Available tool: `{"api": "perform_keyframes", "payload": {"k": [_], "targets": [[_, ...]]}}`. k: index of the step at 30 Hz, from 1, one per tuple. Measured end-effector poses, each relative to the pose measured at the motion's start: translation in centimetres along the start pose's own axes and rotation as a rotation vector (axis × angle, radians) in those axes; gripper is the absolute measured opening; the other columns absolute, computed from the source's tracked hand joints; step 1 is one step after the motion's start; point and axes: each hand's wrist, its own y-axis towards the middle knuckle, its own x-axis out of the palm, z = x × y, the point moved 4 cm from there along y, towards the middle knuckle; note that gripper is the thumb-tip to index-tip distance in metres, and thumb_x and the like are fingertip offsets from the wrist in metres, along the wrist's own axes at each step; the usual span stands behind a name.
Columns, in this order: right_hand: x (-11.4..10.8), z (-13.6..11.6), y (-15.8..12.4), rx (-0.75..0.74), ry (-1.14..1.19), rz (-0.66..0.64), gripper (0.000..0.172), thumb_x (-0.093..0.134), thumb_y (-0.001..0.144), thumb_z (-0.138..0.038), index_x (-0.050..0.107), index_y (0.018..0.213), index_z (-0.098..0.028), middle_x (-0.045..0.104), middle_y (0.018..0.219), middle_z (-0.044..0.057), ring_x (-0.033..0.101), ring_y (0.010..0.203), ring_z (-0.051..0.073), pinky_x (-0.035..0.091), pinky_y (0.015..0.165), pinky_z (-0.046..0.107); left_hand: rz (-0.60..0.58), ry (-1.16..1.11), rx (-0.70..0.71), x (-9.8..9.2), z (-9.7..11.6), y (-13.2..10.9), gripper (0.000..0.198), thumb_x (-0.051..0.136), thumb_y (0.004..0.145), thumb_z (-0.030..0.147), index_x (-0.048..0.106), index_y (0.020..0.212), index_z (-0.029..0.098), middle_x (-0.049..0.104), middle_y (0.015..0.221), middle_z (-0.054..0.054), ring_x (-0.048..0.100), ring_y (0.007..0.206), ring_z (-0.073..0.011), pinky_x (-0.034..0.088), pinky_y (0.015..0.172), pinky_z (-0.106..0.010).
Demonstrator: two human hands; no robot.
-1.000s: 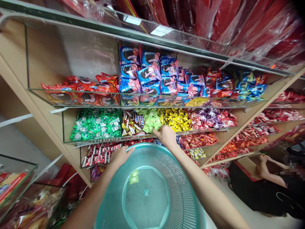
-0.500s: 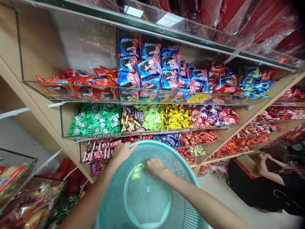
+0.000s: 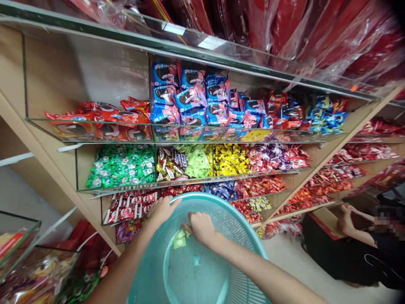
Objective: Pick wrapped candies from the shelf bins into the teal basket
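My left hand (image 3: 163,210) is closed over the far left rim of a teal plastic mesh basket (image 3: 249,230), fingers hooked on the edge. Inside the basket, my right hand (image 3: 201,228) is curled shut with its fingertips down beside a few light-green wrapped candies (image 3: 179,242). Those candies lie at the left of the basket floor. What is between the right fingers is hidden by the hand.
Glass-fronted shelves ahead hold green candies (image 3: 122,166), light-green candies (image 3: 196,160), yellow candies (image 3: 232,160) and blue cookie packs (image 3: 190,99). A glass edge (image 3: 221,174) runs above the basket. At right, a person's hand (image 3: 346,219) rests by an open carton (image 3: 325,221).
The view has shifted, so the shelves sit a little lower and left. My right hand stays closed in the basket near the green candies; my left hand keeps its hold on the rim.
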Motion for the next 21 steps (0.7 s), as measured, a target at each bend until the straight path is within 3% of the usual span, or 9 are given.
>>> {"api": "perform_keyframes", "payload": {"k": [5,8,11,15,21], "targets": [[-9.7,2.2,0.6,0.008,-0.002,0.273,0.032,0.040,0.090,-0.042,0.062,0.095,-0.020,0.069,0.082,0.009,0.065,0.078,0.021,0.042,0.064,0.026,-0.008,-0.010,-0.007,0.2,-0.2,-0.1,0.068,0.020,0.080,0.069,0.064,0.101,0.021,0.068,0.099,-0.014,0.062,0.094,-0.0296,0.045,0.074,-0.035],[-13.3,3.8,2.6,0.086,0.048,0.408,0.030,0.042,0.090,-0.041,0.062,0.098,-0.021,0.069,0.083,0.008,0.063,0.078,0.019,0.040,0.065,0.025,-0.016,-0.021,-0.024,0.1,-0.3,-0.1,0.068,0.022,0.080,0.069,0.062,0.107,0.021,0.067,0.105,-0.014,0.061,0.097,-0.0299,0.044,0.076,-0.035],[-14.2,5.1,5.2,0.167,0.170,0.494,0.026,0.048,0.085,-0.039,0.064,0.093,-0.020,0.069,0.085,0.007,0.062,0.080,0.019,0.040,0.065,0.024,-0.015,-0.027,-0.028,0.0,-0.4,-0.1,0.069,0.022,0.080,0.069,0.062,0.109,0.020,0.066,0.109,-0.014,0.061,0.099,-0.0296,0.044,0.077,-0.035],[-13.3,6.4,7.9,0.264,0.419,0.489,0.023,0.055,0.078,-0.036,0.067,0.073,-0.017,0.068,0.076,0.006,0.061,0.070,0.015,0.039,0.062,0.022,-0.017,-0.028,-0.039,-0.2,-0.6,-0.1,0.069,0.022,0.080,0.069,0.062,0.109,0.021,0.066,0.109,-0.013,0.061,0.099,-0.0297,0.044,0.077,-0.036],[-12.7,6.6,9.5,0.240,0.595,0.561,0.023,0.057,0.071,-0.034,0.065,0.060,-0.015,0.064,0.061,0.003,0.057,0.060,0.013,0.038,0.057,0.021,-0.020,-0.038,-0.035,-0.5,-0.7,0.0,0.067,0.022,0.081,0.068,0.062,0.107,0.021,0.067,0.106,-0.013,0.061,0.098,-0.0289,0.044,0.076,-0.035]]}}
